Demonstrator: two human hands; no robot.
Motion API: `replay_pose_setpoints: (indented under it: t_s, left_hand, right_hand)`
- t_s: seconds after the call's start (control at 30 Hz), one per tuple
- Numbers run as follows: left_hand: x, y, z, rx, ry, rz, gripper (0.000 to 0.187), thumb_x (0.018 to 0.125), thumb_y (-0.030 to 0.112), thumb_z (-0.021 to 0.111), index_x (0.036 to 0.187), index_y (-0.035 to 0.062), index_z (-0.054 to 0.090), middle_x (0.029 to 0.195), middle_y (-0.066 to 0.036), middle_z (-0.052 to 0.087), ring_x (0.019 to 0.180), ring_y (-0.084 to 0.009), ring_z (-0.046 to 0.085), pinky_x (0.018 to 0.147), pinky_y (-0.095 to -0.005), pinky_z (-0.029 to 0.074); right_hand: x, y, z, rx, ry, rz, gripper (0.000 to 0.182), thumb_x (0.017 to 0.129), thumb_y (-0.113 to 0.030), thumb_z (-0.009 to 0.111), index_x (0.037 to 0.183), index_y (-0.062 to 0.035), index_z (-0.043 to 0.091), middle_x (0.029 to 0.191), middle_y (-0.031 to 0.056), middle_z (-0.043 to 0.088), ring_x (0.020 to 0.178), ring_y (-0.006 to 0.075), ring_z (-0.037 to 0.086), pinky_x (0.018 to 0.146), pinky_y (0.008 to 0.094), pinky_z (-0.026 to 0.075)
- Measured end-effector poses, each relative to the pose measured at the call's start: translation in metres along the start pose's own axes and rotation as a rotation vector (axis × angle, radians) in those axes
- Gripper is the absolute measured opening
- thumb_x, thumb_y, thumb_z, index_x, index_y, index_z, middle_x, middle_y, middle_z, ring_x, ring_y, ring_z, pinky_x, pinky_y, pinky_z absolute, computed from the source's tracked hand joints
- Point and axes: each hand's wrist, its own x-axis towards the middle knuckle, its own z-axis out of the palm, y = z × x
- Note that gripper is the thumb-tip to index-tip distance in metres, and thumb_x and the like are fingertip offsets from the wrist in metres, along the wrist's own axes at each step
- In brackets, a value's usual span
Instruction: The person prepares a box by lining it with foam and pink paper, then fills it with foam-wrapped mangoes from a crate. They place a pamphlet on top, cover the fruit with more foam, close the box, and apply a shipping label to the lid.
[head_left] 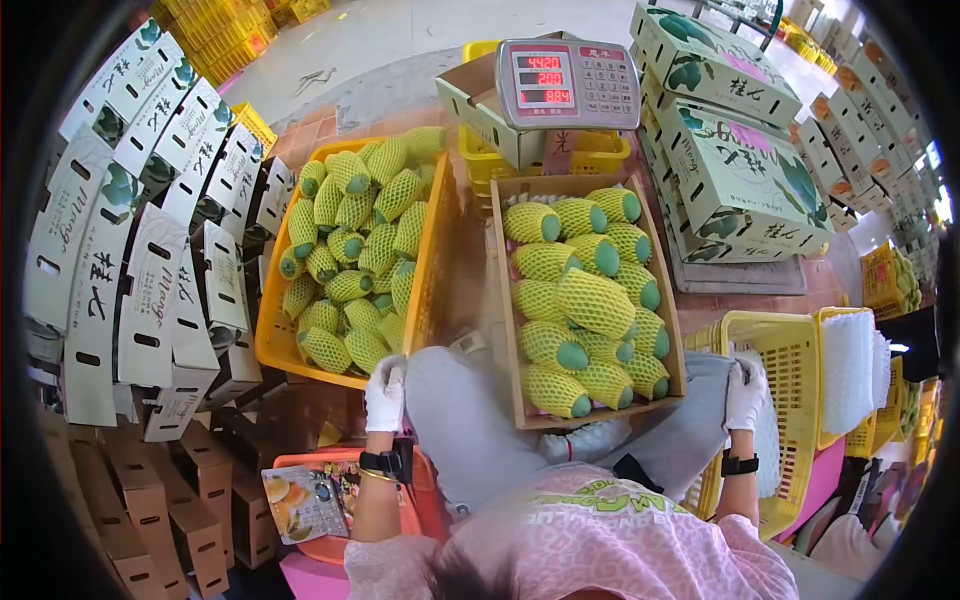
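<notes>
My left hand (385, 394), in a white glove, is beside my left knee, at the near corner of an orange-yellow crate (427, 262). Its fingers look curled, and whatever they may hold is hidden. The crate is heaped with mangoes (350, 235) in yellow-green foam nets. Outside my right knee, my gloved right hand (746, 395) is beside the rim of a yellow basket (800, 335). Those fingers look curled too, their tips out of sight. Between my legs a cardboard box (508, 330) holds netted mangoes in rows, with one mango (596, 303) lying on top.
A scale display (568, 85) with red digits stands beyond the box. Printed mango cartons (740, 180) are stacked at the right, more cartons (150, 280) at the left. White foam sheets (848, 370) fill another basket. A red-orange tub (425, 495) is beside my left leg.
</notes>
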Motion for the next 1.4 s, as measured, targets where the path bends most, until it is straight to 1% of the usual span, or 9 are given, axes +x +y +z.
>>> replay_pose_setpoints:
  t_s: [0.17,0.43,0.57,0.63,0.73,0.77,0.87,0.93,1.4]
  left_hand:
    - [0.004,-0.004,0.003,-0.134,-0.072,0.001,0.027,0.09,0.016,0.053,0.108,-0.0029,0.055,0.098,-0.008,0.061,0.09,-0.0151,0.056,0.087,-0.0269,0.043]
    - [0.004,0.0,0.0,-0.13,-0.091,0.02,0.027,0.09,0.017,0.053,0.108,-0.0023,0.055,0.098,-0.009,0.061,0.091,-0.0152,0.057,0.086,-0.027,0.043]
    - [0.01,0.015,-0.011,0.241,-0.053,0.054,0.023,0.084,0.009,0.057,0.104,-0.0022,0.058,0.096,-0.013,0.064,0.092,-0.02,0.059,0.083,-0.0297,0.046]
    - [0.011,0.023,-0.011,0.449,0.024,0.215,0.023,0.084,0.006,0.055,0.105,-0.0035,0.057,0.095,-0.012,0.063,0.09,-0.0178,0.059,0.083,-0.0289,0.045]
    - [0.01,0.03,0.004,0.246,-0.041,0.265,0.024,0.082,0.005,0.057,0.105,-0.003,0.057,0.094,-0.012,0.063,0.089,-0.0182,0.06,0.083,-0.0287,0.046]
    - [0.007,0.039,0.007,0.364,-0.107,0.302,0.024,0.081,0.004,0.056,0.104,-0.003,0.058,0.094,-0.012,0.063,0.088,-0.0178,0.06,0.084,-0.0284,0.046]
    - [0.004,0.045,0.011,0.36,-0.097,0.233,0.023,0.082,0.001,0.055,0.104,-0.0032,0.058,0.095,-0.01,0.063,0.088,-0.0163,0.06,0.084,-0.0277,0.046]
    - [0.007,0.033,0.012,0.146,-0.054,0.142,0.023,0.082,-0.001,0.054,0.104,-0.0031,0.058,0.095,-0.008,0.063,0.088,-0.0147,0.059,0.083,-0.0266,0.046]
    - [0.01,0.028,0.011,0.149,-0.067,0.105,0.026,0.079,0.004,0.058,0.104,-0.0016,0.059,0.098,-0.011,0.063,0.09,-0.0187,0.06,0.084,-0.0292,0.046]
  right_hand:
    - [0.001,0.0,0.003,-0.015,0.007,0.026,0.018,0.082,-0.016,0.059,0.094,-0.0027,0.063,0.093,0.0139,0.059,0.091,0.0291,0.055,0.082,0.036,0.043]
    - [0.001,0.006,0.001,-0.014,-0.008,0.041,0.018,0.082,-0.018,0.059,0.093,-0.0043,0.064,0.094,0.0125,0.059,0.091,0.0282,0.056,0.081,0.0365,0.044]
    - [0.0,0.009,0.0,-0.033,-0.003,0.039,0.018,0.082,-0.018,0.059,0.094,-0.0049,0.063,0.094,0.0123,0.059,0.091,0.0288,0.056,0.081,0.036,0.044]
    - [-0.001,0.01,0.0,-0.042,-0.006,0.037,0.018,0.082,-0.018,0.059,0.094,-0.0051,0.063,0.094,0.0123,0.059,0.091,0.029,0.056,0.081,0.036,0.044]
    - [-0.001,0.011,-0.001,-0.013,0.0,0.027,0.018,0.082,-0.017,0.059,0.095,-0.005,0.063,0.094,0.0125,0.059,0.09,0.0294,0.055,0.082,0.0362,0.044]
    - [-0.002,0.01,-0.001,-0.009,0.001,0.043,0.018,0.082,-0.016,0.059,0.095,-0.0047,0.063,0.094,0.0127,0.059,0.09,0.0292,0.055,0.081,0.036,0.044]
    - [-0.002,0.007,-0.004,0.018,0.004,0.057,0.018,0.081,-0.015,0.06,0.095,-0.0041,0.063,0.093,0.0128,0.06,0.089,0.0288,0.056,0.081,0.0355,0.044]
    - [-0.002,0.009,-0.003,0.044,0.006,0.052,0.018,0.081,-0.014,0.06,0.095,-0.0037,0.063,0.092,0.0129,0.06,0.089,0.0286,0.056,0.081,0.0353,0.044]
    - [-0.003,0.016,0.001,0.072,0.018,0.054,0.017,0.082,-0.014,0.06,0.094,-0.0028,0.064,0.093,0.0132,0.06,0.09,0.029,0.055,0.082,0.0361,0.043]
